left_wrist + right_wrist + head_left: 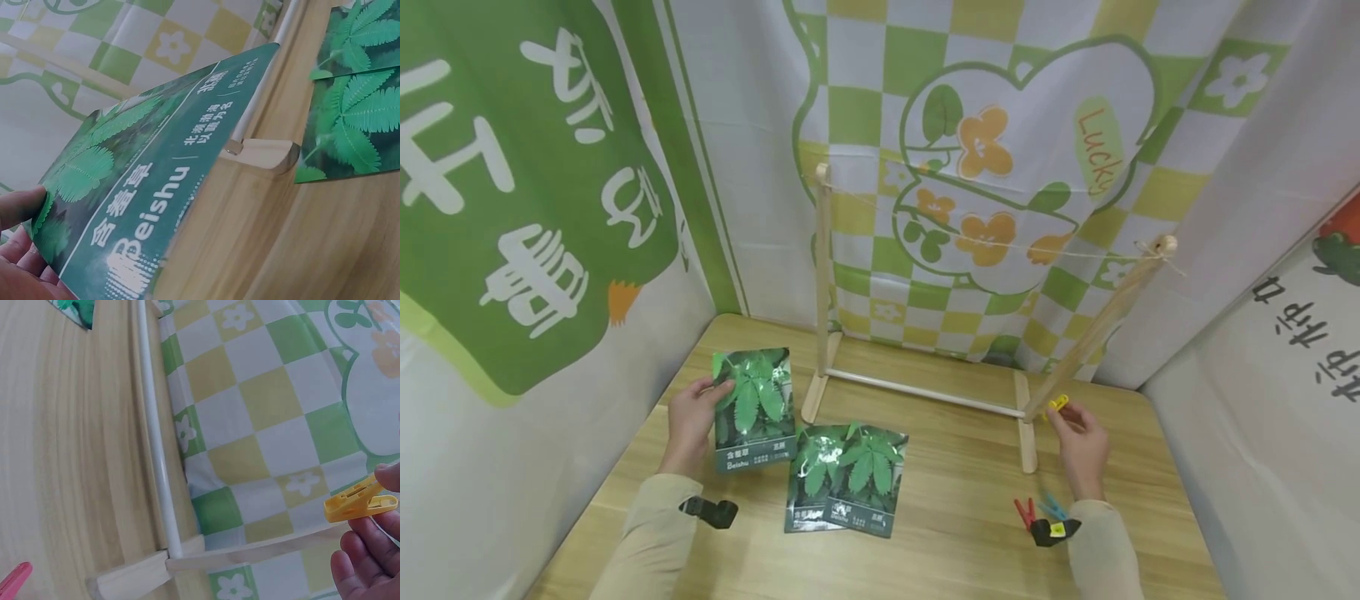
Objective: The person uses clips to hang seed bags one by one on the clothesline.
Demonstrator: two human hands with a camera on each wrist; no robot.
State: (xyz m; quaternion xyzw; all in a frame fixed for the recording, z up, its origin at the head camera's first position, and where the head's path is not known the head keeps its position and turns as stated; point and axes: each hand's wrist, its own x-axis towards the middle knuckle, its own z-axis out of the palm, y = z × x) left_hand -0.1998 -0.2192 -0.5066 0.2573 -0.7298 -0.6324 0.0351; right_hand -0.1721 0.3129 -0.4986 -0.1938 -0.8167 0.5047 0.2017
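Observation:
My left hand point(689, 425) pinches a green seed packet point(754, 408) by its left edge, thumb on the front and fingers behind. The packet is raised and tilted, its leaf picture and white lettering facing up. Between the thumb and fingers of my right hand point(1084, 446) is a yellow clothespin point(355, 501), beside the right post of a wooden stand point(822, 275). Two more seed packets point(871, 475) lie overlapping on the table in front of the stand. Red point(1024, 513) and blue point(1054, 507) clothespins are near my right wrist, partly covered by its camera.
A thin string point(1000, 242) runs between the tops of the stand's two posts, and a white rod point(925, 393) joins their feet. Behind the wooden table point(955, 550) hangs a checked green and yellow curtain point(857, 117). Printed cloths hang at both sides.

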